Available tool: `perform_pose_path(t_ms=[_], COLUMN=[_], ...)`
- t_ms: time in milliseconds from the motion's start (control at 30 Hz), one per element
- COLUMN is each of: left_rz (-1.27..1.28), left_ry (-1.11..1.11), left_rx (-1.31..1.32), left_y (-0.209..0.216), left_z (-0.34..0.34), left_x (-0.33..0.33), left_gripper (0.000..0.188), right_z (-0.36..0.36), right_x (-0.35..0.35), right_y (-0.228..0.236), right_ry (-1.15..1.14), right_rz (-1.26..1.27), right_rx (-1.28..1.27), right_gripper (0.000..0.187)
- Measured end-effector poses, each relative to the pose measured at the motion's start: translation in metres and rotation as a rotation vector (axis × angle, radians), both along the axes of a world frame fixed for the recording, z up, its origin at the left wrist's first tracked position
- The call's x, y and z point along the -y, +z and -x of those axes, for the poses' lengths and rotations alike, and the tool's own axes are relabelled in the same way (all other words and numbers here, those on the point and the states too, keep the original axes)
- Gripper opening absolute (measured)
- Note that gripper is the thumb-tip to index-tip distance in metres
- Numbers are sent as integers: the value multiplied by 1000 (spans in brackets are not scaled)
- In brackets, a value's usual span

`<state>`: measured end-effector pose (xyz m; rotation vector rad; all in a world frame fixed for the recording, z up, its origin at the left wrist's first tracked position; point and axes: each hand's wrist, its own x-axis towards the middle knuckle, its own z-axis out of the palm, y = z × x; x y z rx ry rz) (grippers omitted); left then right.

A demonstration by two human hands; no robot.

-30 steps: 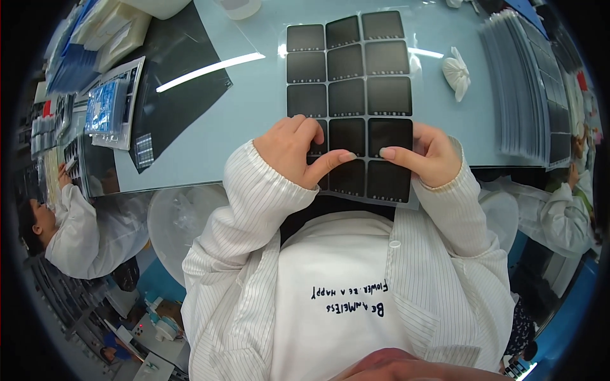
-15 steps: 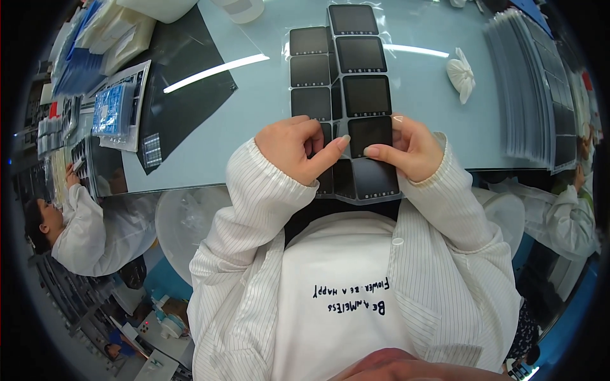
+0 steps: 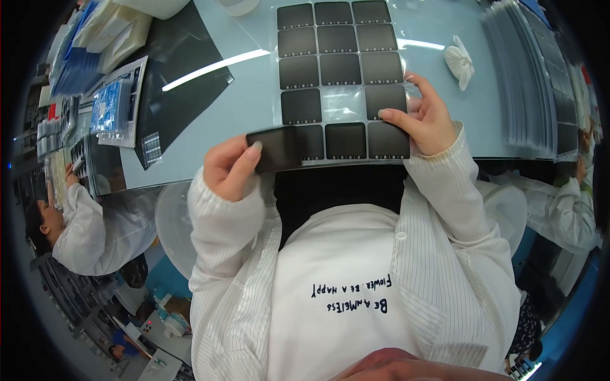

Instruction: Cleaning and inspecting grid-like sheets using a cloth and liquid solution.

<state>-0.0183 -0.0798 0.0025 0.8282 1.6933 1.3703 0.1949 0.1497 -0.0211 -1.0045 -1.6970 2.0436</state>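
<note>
A clear pocket sheet (image 3: 342, 113) lies flat on the table before me, three pockets across and several rows deep. Dark rectangular panels fill its pockets, except one in the second row from me, which is see-through. My left hand (image 3: 230, 166) pinches a loose dark panel (image 3: 272, 150) between thumb and fingers, at the sheet's near left corner. This panel is blurred and overlaps the nearest left pocket. With thumb on top, my right hand (image 3: 427, 119) grips the sheet's right edge beside the two nearest rows; some of its fingers are hidden.
At the right stands a thick stack of filled pocket sheets (image 3: 521, 82), near a small knotted white bag (image 3: 459, 62). A black sheet (image 3: 184, 82) and a blue packet (image 3: 112, 109) lie to the left. A white tub (image 3: 238, 5) sits at the far edge. Co-workers sit on both sides.
The pocket sheet, bent over and partly doubled before, is now spread flat. My left hand has moved left and now holds a loose dark panel. My right hand has shifted slightly right and away from me.
</note>
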Motion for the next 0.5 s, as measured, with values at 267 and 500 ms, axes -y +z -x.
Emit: perform_pose_path(t_ms=[267, 500], left_rz=[432, 1105], left_ry=[-321, 188], left_rx=[215, 321], left_y=[-30, -151], left_z=[34, 81], left_x=[104, 255], left_gripper=[31, 41], right_z=[-22, -33], right_x=[4, 21], right_y=[16, 15], right_ry=[54, 76], right_rz=[30, -135], right_rx=[0, 76], right_gripper=[82, 82])
